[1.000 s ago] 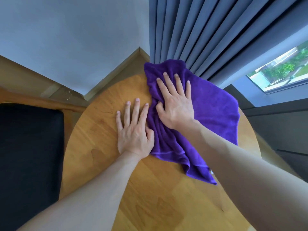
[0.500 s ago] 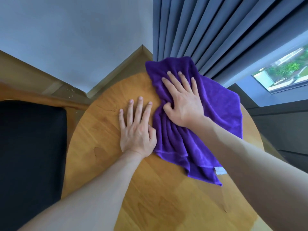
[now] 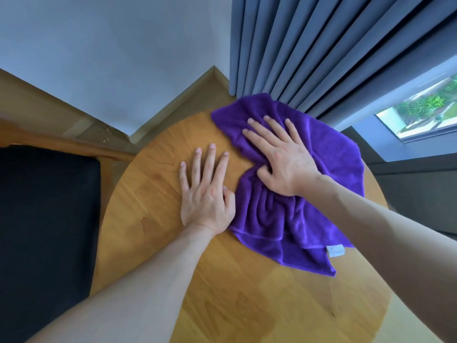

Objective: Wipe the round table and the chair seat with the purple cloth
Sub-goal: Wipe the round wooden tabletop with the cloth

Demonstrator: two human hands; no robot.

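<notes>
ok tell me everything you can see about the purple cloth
The purple cloth is a soft, plush fabric, microfibre by the look of it, with a stitched hem and a small white tag at its near edge. It lies rumpled on the far right part of the round wooden table, its far corner reaching the grey curtain. The right hand presses flat on it; the left hand touches its left edge.

White wall (image 3: 111, 58), grey-blue curtain (image 3: 309, 45), daylit window (image 3: 425, 107), wood floor (image 3: 37, 100).
</notes>
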